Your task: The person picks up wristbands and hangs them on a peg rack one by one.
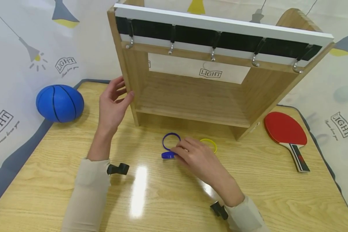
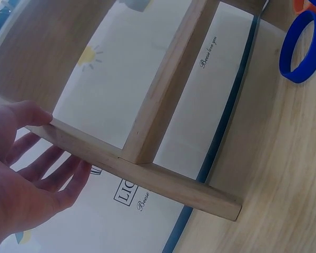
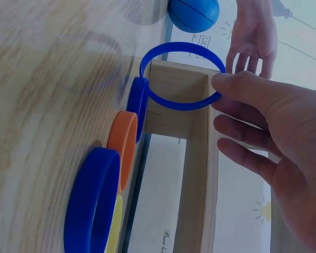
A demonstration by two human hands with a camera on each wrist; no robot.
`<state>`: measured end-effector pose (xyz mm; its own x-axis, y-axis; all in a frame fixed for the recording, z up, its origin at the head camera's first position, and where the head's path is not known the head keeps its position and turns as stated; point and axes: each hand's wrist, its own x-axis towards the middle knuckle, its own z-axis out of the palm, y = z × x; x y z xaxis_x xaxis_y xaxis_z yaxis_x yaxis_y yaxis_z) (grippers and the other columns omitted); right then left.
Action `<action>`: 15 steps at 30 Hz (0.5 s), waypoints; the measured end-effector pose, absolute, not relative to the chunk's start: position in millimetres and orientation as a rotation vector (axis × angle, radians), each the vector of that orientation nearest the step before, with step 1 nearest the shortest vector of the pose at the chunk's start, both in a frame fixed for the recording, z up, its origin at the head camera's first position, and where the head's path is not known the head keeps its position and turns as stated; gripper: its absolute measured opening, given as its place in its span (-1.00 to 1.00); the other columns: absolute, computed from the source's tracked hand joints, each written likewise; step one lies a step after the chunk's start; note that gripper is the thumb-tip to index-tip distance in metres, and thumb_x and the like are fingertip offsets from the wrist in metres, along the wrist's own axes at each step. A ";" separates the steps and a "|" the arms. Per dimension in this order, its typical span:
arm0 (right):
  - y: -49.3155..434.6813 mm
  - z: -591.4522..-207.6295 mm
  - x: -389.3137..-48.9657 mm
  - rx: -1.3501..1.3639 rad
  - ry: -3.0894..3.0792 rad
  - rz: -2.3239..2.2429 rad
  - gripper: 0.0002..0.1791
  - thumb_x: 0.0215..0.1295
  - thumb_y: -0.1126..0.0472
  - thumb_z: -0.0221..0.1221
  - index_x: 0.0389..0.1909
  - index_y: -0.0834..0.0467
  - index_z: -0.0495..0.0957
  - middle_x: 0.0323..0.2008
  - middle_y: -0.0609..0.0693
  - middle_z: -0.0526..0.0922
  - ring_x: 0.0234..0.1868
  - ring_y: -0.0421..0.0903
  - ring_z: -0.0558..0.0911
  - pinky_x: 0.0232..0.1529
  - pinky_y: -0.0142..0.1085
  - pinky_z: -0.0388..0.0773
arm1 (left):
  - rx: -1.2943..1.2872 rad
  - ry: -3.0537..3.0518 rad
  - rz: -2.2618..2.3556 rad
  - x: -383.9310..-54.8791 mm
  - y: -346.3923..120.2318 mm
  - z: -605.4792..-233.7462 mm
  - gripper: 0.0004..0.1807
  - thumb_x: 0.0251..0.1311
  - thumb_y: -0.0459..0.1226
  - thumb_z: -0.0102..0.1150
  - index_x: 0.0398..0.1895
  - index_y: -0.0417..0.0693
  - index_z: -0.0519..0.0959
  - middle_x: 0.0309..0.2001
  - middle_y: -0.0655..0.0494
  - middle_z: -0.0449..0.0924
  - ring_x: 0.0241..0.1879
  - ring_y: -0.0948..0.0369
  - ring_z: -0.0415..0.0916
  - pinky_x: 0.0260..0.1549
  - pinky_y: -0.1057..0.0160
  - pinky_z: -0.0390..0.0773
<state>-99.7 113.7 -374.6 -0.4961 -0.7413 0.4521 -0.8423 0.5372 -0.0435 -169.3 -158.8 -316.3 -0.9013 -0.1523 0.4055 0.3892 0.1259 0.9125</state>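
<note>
Wood-grained worktop carries the rack; left grip clasps its side, right grip pinches a blue band, probably light, stretchy, best taken by its rim.

A wood-grain table carries a hook rack; left of the rack sits a blue ball, right of it a red paddle, before it blue, orange and yellow wristbands.

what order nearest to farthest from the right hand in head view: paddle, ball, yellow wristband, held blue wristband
1. Held blue wristband, pinched in the right hand
2. Yellow wristband, beside its knuckles
3. Paddle, right side
4. Ball, far left
</note>
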 end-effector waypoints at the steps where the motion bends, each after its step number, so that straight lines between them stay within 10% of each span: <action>1: 113.8 -374.5 -99.6 1.295 -2.396 0.362 -0.78 0.18 0.25 0.38 -0.14 0.17 0.70 -0.26 -0.07 0.63 -0.20 -0.10 0.55 -0.15 -0.29 0.54 | -0.228 -2.014 -1.825 -169.2 -158.6 -316.0 -0.51 0.25 -0.39 0.21 0.28 -0.13 0.46 0.16 -0.10 0.51 0.07 0.00 0.50 -0.08 0.24 0.54; 15: 117.5 -368.3 -100.8 1.287 -2.355 0.589 -0.80 0.14 0.19 0.41 -0.21 0.12 0.72 -0.26 -0.10 0.67 -0.22 -0.15 0.61 -0.23 -0.34 0.58 | -0.199 -2.008 -1.848 -178.3 -162.5 -327.0 -0.50 0.25 -0.34 0.23 0.28 -0.02 0.48 0.17 -0.04 0.50 0.08 0.02 0.49 -0.08 0.24 0.53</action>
<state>-100.8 117.5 -368.3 -0.5016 -0.6901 0.5218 -0.8544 0.4897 -0.1736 -178.3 -162.5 -327.0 -0.9088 -0.1640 0.3837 0.3687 0.1149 0.9224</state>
